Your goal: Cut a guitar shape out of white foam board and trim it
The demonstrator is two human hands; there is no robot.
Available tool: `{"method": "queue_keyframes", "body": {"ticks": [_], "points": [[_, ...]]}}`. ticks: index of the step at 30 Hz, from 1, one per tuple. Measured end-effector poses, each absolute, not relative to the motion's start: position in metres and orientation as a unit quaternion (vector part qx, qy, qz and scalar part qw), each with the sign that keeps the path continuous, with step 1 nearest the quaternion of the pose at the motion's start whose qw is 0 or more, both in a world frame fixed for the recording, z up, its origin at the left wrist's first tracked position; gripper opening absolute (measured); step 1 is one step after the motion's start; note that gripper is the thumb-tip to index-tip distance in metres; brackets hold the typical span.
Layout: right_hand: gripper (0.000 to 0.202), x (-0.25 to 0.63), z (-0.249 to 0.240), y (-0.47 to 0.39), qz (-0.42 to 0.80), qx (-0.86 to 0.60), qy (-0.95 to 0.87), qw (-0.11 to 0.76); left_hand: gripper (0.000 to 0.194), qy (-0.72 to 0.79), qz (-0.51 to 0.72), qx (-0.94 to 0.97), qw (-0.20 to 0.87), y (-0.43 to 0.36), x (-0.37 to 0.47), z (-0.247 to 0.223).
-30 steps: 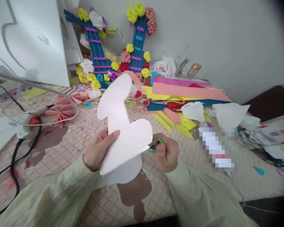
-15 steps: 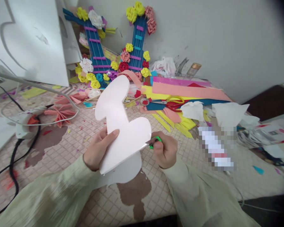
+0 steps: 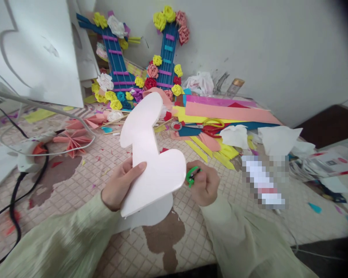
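The left hand [image 3: 120, 183] grips the curvy white flat board [image 3: 146, 154] by its lower left edge, thumb pressed on the face, and here it is, raised and tilted above the cream tabletop with the diamond pattern [image 3: 133, 251]! Over to the right hand [image 3: 205, 184]: fingers clenched around a small bright-green and black tool [image 3: 193, 176], just beside the board's rounded right lobe. Beyond them lie red-and-yellow-handled scissors [image 3: 211, 127] among coloured paper strips [image 3: 229, 112], and two blue paper-covered shapes trimmed with paper roses [image 3: 168, 58] stand by the wall.
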State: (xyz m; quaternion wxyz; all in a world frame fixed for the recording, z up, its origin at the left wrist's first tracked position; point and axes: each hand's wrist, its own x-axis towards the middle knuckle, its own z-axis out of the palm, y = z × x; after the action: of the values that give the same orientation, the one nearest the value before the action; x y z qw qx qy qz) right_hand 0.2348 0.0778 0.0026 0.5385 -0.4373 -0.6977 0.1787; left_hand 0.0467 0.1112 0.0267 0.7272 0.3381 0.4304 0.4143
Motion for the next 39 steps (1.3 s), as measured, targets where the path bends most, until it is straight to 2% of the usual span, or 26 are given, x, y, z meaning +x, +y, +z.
{"method": "queue_keyframes", "body": {"ticks": [8,19,30,35,39], "points": [[0.038,0.234,0.008,0.078,0.227,-0.400,-0.703,0.542,0.041,0.435,0.402,0.373,0.714,0.112,0.045,0.026],[0.037,0.238,0.006,0.082,0.299,-0.378,-0.708,0.516,0.039,0.425,0.407,0.371,0.719,0.113,0.045,0.025],[0.040,0.243,0.016,0.083,0.256,-0.348,-0.759,0.486,0.038,0.429,0.397,0.370,0.722,0.112,0.045,0.026],[0.034,0.244,0.012,0.089,0.236,-0.295,-0.821,0.428,0.036,0.427,0.407,0.351,0.727,0.113,0.043,0.029],[0.038,0.246,0.006,0.090,0.276,-0.320,-0.747,0.514,0.043,0.436,0.431,0.364,0.701,0.110,0.045,0.031]]}}
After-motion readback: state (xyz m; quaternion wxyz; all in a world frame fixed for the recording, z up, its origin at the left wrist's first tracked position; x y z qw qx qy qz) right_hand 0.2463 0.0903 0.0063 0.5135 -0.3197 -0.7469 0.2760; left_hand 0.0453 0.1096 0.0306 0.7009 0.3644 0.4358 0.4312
